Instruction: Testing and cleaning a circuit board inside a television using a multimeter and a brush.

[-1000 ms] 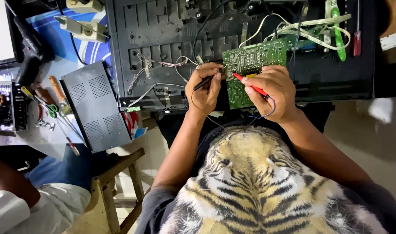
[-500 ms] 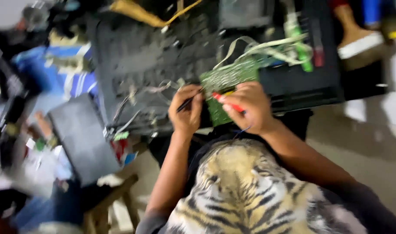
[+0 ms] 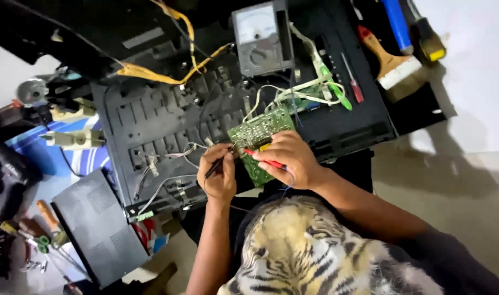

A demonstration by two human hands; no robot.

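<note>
Head camera looks down (close overhead).

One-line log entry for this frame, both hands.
left hand: holds black probe on green circuit board | right hand: holds red probe on board | analog multimeter behind

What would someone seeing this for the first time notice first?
Probably the green circuit board at centre, with the left hand holding a black probe to it and the right hand a red probe. Above it sits a grey analogue meter on the opened black casing. At upper right lies a wooden-handled brush.
</note>
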